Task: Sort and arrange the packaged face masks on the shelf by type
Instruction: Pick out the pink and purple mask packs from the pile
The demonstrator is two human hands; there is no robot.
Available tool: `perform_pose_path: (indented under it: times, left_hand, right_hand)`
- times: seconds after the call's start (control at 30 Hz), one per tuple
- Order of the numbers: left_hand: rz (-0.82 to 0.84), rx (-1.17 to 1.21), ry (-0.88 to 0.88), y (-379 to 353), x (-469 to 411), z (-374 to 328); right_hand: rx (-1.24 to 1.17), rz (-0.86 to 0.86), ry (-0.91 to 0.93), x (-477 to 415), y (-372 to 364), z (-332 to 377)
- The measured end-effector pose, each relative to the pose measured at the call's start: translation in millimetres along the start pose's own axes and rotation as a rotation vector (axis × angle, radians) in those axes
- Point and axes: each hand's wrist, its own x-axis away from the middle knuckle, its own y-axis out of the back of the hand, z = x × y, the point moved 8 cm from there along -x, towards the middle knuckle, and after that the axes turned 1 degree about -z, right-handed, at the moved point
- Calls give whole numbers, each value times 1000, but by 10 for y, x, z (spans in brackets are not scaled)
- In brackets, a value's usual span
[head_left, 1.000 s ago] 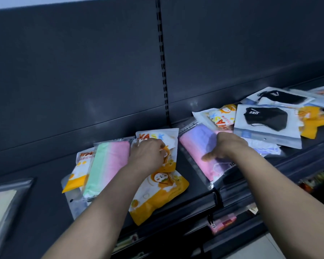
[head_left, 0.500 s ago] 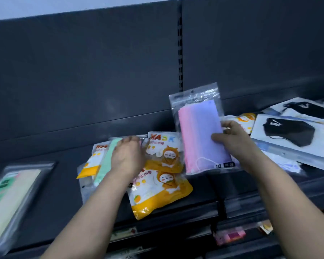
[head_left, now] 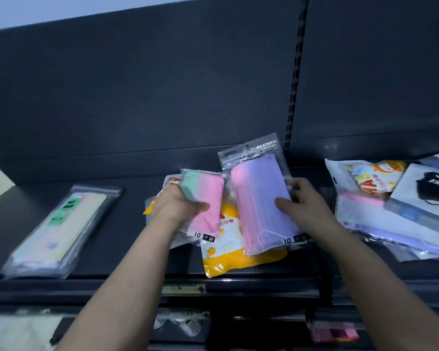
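My left hand grips a clear pack of green-to-pink masks, lifted above the dark shelf. My right hand holds a clear pack of pink-to-purple masks, upright and just right of the other pack. Under both lies a white and orange children's mask pack; another orange pack peeks out behind my left hand. A pastel pack labelled FACE MASK lies alone at the left.
At the right sits a jumbled pile: a cartoon-print orange pack, a black mask in a white pack and pale purple packs. The shelf's back panel rises behind. Lower shelves hold small goods.
My left hand has picked the green-pink pack up off the shelf. My right hand has brought the pink-purple pack closer beside it. The view has swung left, showing the pastel pack.
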Motion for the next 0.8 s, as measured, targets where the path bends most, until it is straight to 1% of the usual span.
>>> perform_pose_path:
  times: [0.07, 0.13, 0.17, 0.27, 0.33, 0.43, 0.5, 0.63, 0.7, 0.8]
  left_hand:
    - [-12, 72, -25, 103, 14, 83]
    - [-135, 94, -49, 375, 17, 207]
    - [-223, 58, -57, 543, 14, 274]
    - [-463, -190, -58, 1052, 25, 543]
    - [-510, -339, -70, 1165, 4, 677]
    - [-406, -438, -126, 1040, -85, 683]
    - [-316, -460, -126, 929, -148, 573]
    - [-153, -391, -57, 746, -330, 395]
    - [-93, -347, -89, 620, -384, 273]
    - [-52, -279, -172, 369, -353, 17]
  right_hand:
    - [-82, 32, 1, 41, -144, 81]
    - [-155, 49, -16, 66, -305, 152]
    - [-193, 54, -34, 70, -383, 169]
    - [-226, 60, -66, 92, -664, 268]
    - [-211, 78, -67, 101, -833, 334]
    - [-150, 127, -82, 116, -1067, 393]
    - [-55, 128, -88, 114, -1148, 366]
    - [149, 36, -103, 108, -1039, 255]
    - [194, -12, -131, 123, -894, 174]
    - [244, -84, -185, 170, -605, 30]
